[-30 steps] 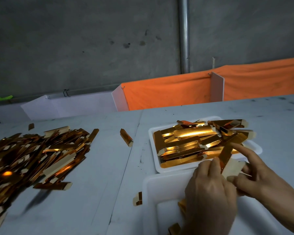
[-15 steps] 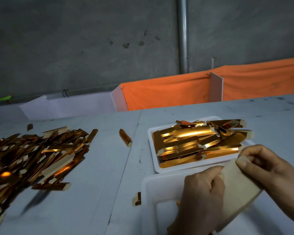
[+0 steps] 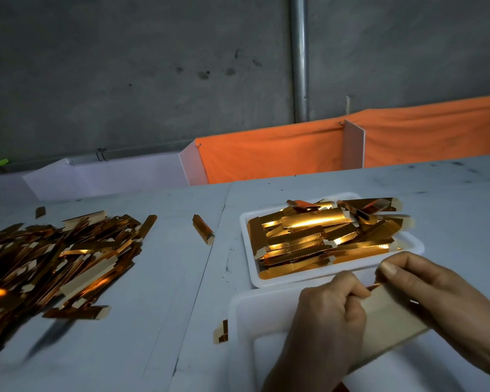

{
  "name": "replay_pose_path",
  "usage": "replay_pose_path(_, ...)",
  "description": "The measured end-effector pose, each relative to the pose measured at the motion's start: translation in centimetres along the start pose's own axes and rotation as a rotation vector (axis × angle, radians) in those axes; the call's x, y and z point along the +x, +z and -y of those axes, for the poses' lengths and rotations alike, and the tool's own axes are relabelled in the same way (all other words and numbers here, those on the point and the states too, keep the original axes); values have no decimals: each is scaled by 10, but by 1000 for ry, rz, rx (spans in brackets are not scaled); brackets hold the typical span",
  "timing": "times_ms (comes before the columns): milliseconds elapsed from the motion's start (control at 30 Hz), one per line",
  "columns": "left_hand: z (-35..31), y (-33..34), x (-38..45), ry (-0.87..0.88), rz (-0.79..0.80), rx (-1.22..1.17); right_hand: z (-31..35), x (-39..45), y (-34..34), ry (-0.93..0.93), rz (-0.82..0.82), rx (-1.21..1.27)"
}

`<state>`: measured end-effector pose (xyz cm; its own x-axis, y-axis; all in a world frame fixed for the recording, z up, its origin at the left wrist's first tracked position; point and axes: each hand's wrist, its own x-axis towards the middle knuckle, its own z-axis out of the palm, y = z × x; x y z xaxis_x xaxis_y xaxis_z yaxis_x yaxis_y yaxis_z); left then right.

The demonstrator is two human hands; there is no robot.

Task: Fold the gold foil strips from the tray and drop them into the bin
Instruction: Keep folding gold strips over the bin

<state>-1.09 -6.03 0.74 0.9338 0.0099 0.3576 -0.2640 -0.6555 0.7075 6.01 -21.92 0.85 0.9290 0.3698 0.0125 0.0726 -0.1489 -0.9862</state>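
In the head view, the job looks far from done. The white tray in the middle right of the frame is piled high with gold foil strips, so many are left to fold. Just below the tray, at the bottom of the frame, sits the white bin. Most of its inside is hidden by the hands, so I cannot tell how many folded strips are in it. One strip is being worked on right now. It is above the bin, in the lower right of the frame. It shows its plain pale back, with a thin line of shiny gold at its top edge. The left hand is curled tight around the lower left end of this strip. The right hand pinches the upper end with its thumb and fingers. I think the fold is only starting, and the drop is not yet done. On the left side of the frame lies a big loose heap of gold strips on the grey table. A few single gold pieces lie between the heap and the tray.
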Motion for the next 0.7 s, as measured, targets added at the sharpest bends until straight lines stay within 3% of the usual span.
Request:
replay_pose_path(133,-1,-2,0,51,-6,-34,1,0,-2,5,-17,1)
replay_pose_path(433,2,-22,4,-448,259,-553,1,0,1,-43,-110,-86)
replay_pose_path(700,16,-18,-2,-432,282,-797,3,0,2,-97,-80,-164)
